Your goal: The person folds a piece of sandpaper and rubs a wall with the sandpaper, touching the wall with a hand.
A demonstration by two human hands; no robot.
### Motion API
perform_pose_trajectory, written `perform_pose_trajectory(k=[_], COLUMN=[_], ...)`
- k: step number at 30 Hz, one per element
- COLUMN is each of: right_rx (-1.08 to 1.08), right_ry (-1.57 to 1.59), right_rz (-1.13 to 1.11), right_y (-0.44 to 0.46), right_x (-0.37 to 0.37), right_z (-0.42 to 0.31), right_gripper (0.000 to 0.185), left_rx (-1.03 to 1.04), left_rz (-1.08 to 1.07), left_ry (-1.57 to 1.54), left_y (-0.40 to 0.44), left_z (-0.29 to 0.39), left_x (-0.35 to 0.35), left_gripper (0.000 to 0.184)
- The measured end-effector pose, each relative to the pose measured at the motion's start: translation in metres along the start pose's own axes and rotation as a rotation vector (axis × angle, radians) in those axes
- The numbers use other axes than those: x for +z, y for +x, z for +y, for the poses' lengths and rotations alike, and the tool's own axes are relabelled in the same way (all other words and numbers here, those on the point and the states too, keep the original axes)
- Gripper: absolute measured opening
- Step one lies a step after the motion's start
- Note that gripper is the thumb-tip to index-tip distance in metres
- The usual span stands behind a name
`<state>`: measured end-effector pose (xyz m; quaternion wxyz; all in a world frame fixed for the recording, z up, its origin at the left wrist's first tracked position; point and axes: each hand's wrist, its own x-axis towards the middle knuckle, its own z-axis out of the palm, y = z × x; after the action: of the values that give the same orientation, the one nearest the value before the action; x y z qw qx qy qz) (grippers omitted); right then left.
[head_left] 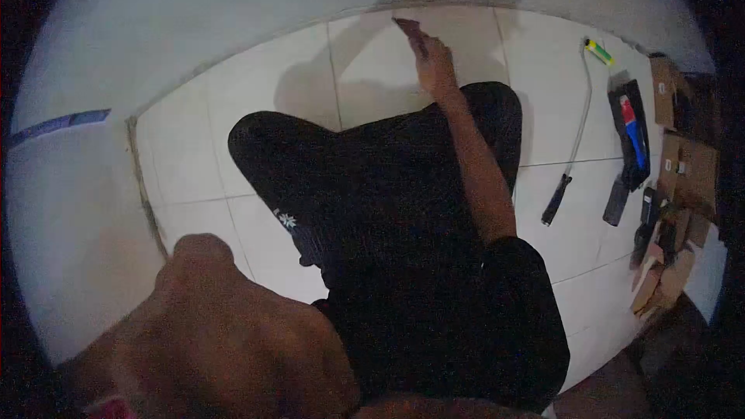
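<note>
Observed right hand (435,68) reaching far toward wall (256,4), with fingers bunched; cannot tell whether pinching anything. Cannot judge left hand's grip from dark limb (233,326), near left. Located roller (598,52) right of right hand, apart, lengthwise near to far.

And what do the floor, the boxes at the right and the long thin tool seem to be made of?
Floor: probably glazed ceramic tile, pale and smooth, with straight joints. Boxes: likely matte cardboard, by their flat brown faces. Long tool: thin, pale rod, perhaps metal; its black grip could be plastic or rubber.
</note>
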<state>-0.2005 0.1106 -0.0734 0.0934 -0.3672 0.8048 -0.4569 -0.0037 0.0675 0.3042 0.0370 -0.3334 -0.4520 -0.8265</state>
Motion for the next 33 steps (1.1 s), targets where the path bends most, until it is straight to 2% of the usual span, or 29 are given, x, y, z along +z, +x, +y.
perform_pose_trajectory(k=[1, 2, 4, 5, 6, 8, 9, 10, 11, 12, 15, 17, 18, 20, 22, 26, 27, 29, 32, 33], right_rx=[0.001, 0.068, 0.148, 0.087, 0.019, 0.069, 0.071, 0.07, 0.067, 0.058, 0.051, 0.057, 0.058, 0.073, 0.111, 0.084, 0.084, 0.033, 0.05, 0.072], right_ry=[-0.021, -0.079, -0.154, -0.139, -0.114, -0.038, -0.041, -0.044, -0.039, -0.025, -0.029, -0.059, -0.035, -0.029, -0.068, -0.001, 0.012, -0.028, -0.083, 0.003], right_rz=[0.018, -0.026, -0.081, -0.096, -0.107, -0.053, -0.052, -0.05, -0.048, -0.029, -0.029, -0.036, -0.029, -0.009, -0.09, -0.074, -0.075, -0.006, -0.057, -0.095], right_y=[0.002, 0.002, -0.005, -0.005, -0.003, -0.002, -0.002, -0.001, 0.0, 0.0, 0.0, 0.0, -0.001, -0.001, -0.001, -0.002, 0.0, 0.0, 0.001, 0.002], right_x=[-0.002, -0.001, -0.014, -0.019, -0.018, -0.006, -0.008, -0.009, -0.008, -0.005, -0.003, -0.005, -0.002, -0.001, -0.004, -0.011, -0.007, 0.005, -0.001, -0.01], right_z=[-0.006, -0.009, -0.005, -0.013, -0.017, -0.012, -0.012, -0.012, -0.009, -0.007, -0.007, -0.007, -0.005, -0.003, -0.003, -0.013, -0.004, 0.008, 0.0, -0.01], right_gripper=[0.034, 0.036, 0.039, 0.039, 0.039, 0.037, 0.035, 0.033, 0.033, 0.033, 0.032, 0.032, 0.031, 0.031, 0.031, 0.033, 0.033, 0.034, 0.034, 0.033], left_rx=[-0.132, -0.116, -0.062, -0.285, -0.288, -0.306, -0.312, -0.286, -0.252, -0.255, -0.246, -0.229, -0.221, -0.582, -0.539, -0.43, -0.442, -0.406, -0.303, -0.298], left_rz=[-0.186, -0.21, 0.078, 0.136, 0.144, -0.019, -0.027, 0.052, 0.127, 0.132, -0.048, -0.181, -0.193, -0.147, -0.147, -0.074, -0.074, 0.128, 0.433, 0.432], left_ry=[-0.205, -0.224, 0.105, 0.453, 0.459, 1.608, 1.606, 1.149, 0.696, 0.705, 0.412, 0.203, 0.198, 0.344, 0.424, 0.839, 0.843, 0.824, 0.796, 0.801], left_y=[0.012, 0.008, -0.019, -0.013, -0.009, -0.005, -0.025, -0.061, -0.059, -0.059, -0.02, 0.007, 0.015, 0.031, 0.023, -0.003, -0.005, -0.011, -0.015, -0.013], left_z=[-0.001, -0.005, -0.006, 0.013, 0.021, 0.034, 0.051, 0.081, 0.085, 0.084, 0.04, 0.019, 0.023, 0.032, 0.032, 0.043, 0.042, 0.036, 0.023, 0.017], left_x=[-0.01, -0.004, 0.023, 0.03, 0.038, 0.052, 0.049, 0.039, 0.028, 0.028, 0.009, -0.002, -0.001, 0.006, 0.013, 0.028, 0.029, 0.038, 0.049, 0.045], left_gripper=[0.024, 0.024, 0.024, 0.023, 0.023, 0.024, 0.024, 0.024, 0.034, 0.034, 0.02, 0.02, 0.02, 0.015, 0.015, 0.018, 0.018, 0.015, 0.012, 0.012])
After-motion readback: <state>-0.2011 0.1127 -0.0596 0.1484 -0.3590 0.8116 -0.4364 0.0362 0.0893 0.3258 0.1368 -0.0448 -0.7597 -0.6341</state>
